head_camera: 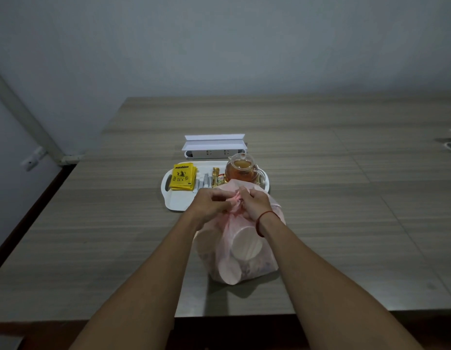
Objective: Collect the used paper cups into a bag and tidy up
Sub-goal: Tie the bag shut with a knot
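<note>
A thin pink plastic bag (pixel 254 267) stands on the wooden table (pixel 93 236) near its front edge. Several white paper cups (pixel 245 245) show through its sides. The bag's mouth is gathered into a twisted bunch at the top. My left hand (pixel 210 204) pinches that bunch from the left. From the right, my right hand (pixel 254 203), with a red cord at the wrist, grips the same bunch. Both sets of fingers are closed on the plastic.
Just behind the bag lies a white tray (pixel 177 199) with yellow tea sachets (pixel 182 176), small packets (pixel 216 176) and a glass teapot (pixel 242 168) of amber tea. A white power strip box (pixel 214 147) stands farther back. A wall runs behind and to the left.
</note>
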